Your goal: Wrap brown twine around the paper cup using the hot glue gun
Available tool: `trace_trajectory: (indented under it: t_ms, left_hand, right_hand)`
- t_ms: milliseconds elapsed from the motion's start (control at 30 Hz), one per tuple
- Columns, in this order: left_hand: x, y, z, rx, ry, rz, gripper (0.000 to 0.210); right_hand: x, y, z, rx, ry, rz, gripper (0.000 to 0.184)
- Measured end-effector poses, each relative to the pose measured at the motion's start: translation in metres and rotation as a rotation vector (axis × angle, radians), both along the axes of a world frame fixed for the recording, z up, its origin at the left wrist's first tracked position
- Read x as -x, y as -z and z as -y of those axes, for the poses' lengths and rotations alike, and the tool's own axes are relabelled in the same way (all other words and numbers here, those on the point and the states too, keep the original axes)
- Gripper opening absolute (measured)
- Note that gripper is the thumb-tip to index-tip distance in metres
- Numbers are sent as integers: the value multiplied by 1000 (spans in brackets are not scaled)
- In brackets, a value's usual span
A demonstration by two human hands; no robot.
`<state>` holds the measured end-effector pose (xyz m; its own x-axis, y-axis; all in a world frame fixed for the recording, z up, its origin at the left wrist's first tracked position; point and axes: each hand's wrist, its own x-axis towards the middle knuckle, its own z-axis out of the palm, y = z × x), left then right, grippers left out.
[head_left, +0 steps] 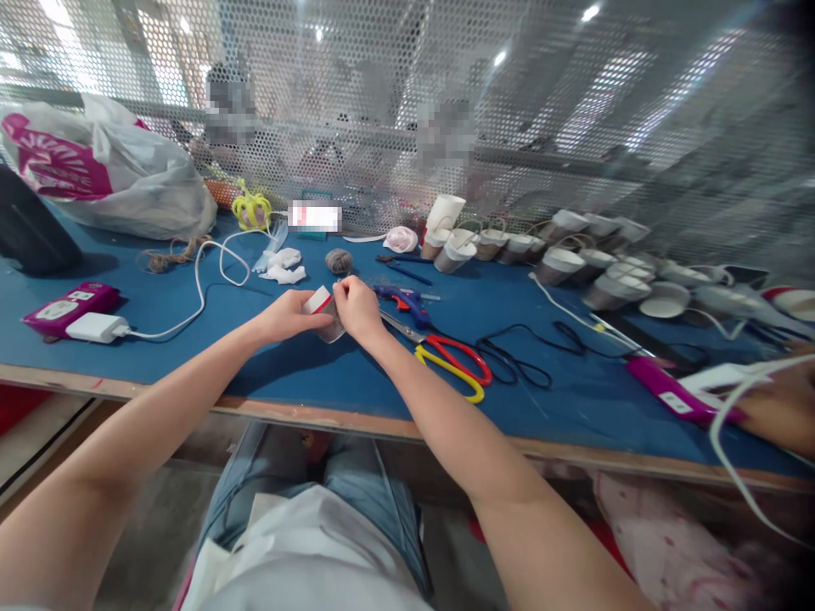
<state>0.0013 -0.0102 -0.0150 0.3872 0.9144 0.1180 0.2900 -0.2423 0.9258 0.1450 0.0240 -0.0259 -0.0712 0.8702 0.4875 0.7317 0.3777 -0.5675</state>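
1. One small cup (319,300) is sitting in the left hand (289,316), thumb pressing it
2. At two o'clock, the right hand (360,309) is pinching; what, I cannot tell
3. A yarn ball (339,260) is lying at twelve o'clock

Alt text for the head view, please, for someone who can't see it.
The wearer's left hand holds a small grey-and-white object with a red stripe, the right hand at its edge. Nearby on the blue table lie a blue glue gun and scissors with red and yellow handles, with a grey yarn ball beyond and small cups farther right.
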Motion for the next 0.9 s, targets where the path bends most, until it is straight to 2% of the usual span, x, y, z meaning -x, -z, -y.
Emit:
trace_trajectory:
  t_ms: [400,900]
  left_hand:
    - [3,0,-1,34,74,77,26]
    - [4,-2,-1,17,57,127,30]
  right_hand:
    - [-11,-17,12,-204,-91,-73,19]
    - [-13,-17,11,-151,-42,-41,18]
